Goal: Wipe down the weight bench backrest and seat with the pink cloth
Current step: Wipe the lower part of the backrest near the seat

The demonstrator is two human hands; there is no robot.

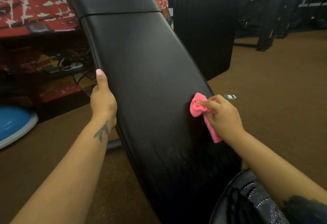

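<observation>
The black padded backrest (141,68) of the weight bench slopes up and away through the middle of the view. My left hand (103,98) grips its left edge, thumb lying along the rim. My right hand (223,116) holds a bunched pink cloth (199,108) pressed against the backrest near its right edge; a strip of the cloth hangs down below my palm. Wet streaks show on the lower part of the pad. The seat (247,202) is at the bottom right, shiny with droplets and partly hidden by my right forearm.
A blue balance dome (14,124) lies on the brown floor at the left. A red and black painted wall with a shelf stands behind. A black ribbed counter (203,29) stands behind the bench at the right, with dark gym machines (276,11) beyond. A small round floor plate (230,96) lies near the cloth.
</observation>
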